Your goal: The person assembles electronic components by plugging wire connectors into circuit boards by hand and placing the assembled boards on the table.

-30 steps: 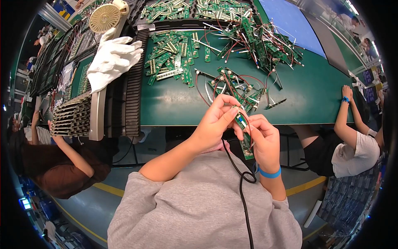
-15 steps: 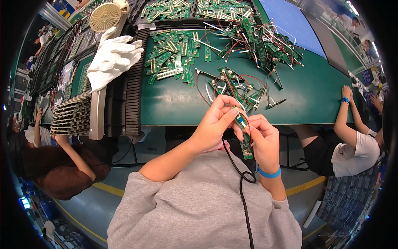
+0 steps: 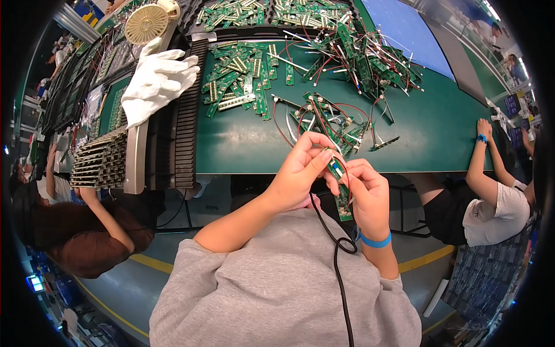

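Between both hands, just in front of the table edge, is a narrow green circuit board (image 3: 344,209) with a small white-and-blue connector on it. My left hand (image 3: 298,173) pinches its upper end between thumb and fingers. My right hand (image 3: 370,194) is closed on the board's side by the connector, and a thin red wire curves past its fingertips. Fingers hide part of the board. Right beyond my hands lies a small group of wired circuit boards (image 3: 347,130) with red, white and black leads.
A tangled heap of wired boards (image 3: 364,58) lies farther back, with loose bare boards (image 3: 243,75) left of it. White gloves (image 3: 159,81) drape over a fan stand beside a black rack (image 3: 188,115). A blue mat (image 3: 410,37) is at far right. People sit on both sides.
My hands and the board stay almost exactly where they were; the board's lower end shifts very slightly.
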`<state>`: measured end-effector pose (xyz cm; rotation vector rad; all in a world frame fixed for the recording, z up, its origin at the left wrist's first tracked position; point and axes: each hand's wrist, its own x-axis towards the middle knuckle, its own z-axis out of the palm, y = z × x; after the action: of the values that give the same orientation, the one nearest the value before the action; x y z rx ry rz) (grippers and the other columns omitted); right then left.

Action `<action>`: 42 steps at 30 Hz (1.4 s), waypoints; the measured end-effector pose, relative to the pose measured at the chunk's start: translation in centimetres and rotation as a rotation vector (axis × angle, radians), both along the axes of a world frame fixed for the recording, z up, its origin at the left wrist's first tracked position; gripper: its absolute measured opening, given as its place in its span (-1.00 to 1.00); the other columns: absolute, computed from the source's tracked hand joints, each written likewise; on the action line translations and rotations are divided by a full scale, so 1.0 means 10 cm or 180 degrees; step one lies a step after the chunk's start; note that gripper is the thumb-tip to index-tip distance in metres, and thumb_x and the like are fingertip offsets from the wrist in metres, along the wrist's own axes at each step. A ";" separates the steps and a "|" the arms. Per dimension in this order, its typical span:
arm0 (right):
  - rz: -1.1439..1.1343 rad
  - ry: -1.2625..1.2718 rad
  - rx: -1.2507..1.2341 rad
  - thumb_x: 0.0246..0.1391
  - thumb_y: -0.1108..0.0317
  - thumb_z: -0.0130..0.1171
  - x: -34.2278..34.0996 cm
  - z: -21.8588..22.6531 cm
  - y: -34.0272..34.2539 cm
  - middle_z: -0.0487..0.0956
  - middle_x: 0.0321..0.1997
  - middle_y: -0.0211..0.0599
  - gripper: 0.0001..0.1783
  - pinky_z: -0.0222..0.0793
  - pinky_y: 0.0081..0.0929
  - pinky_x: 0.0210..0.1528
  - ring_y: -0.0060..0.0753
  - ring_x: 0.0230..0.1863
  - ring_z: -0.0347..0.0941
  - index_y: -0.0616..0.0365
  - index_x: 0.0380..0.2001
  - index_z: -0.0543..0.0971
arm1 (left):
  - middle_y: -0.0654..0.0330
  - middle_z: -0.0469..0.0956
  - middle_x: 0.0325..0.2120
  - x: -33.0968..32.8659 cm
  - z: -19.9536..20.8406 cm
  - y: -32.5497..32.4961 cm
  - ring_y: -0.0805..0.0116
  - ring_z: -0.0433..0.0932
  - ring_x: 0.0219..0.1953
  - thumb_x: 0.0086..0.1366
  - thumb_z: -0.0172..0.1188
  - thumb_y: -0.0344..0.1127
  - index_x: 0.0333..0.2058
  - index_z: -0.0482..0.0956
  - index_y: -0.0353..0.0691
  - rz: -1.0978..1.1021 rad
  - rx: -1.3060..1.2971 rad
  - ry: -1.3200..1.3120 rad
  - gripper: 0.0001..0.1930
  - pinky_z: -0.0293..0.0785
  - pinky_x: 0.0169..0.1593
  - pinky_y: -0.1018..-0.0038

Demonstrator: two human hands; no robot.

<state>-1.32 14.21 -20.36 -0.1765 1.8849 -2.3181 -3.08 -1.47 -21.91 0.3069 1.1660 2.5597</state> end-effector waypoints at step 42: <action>-0.0016 0.0266 0.0017 0.04 0.59 0.01 0.03 0.07 -0.08 0.33 -0.27 -0.32 -0.95 0.32 -0.68 -0.36 -0.62 -0.43 0.36 0.36 -0.44 0.45 | -0.02 0.39 -0.25 0.06 0.01 0.02 0.34 0.50 -0.48 0.22 -0.02 -0.53 -0.15 0.11 -0.23 0.0287 -0.0444 0.0334 -0.72 0.49 -0.41 0.50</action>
<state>-1.02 13.42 -19.66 -0.2724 1.9317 -2.3435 -2.45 -1.29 -21.83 0.3673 1.4194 2.5486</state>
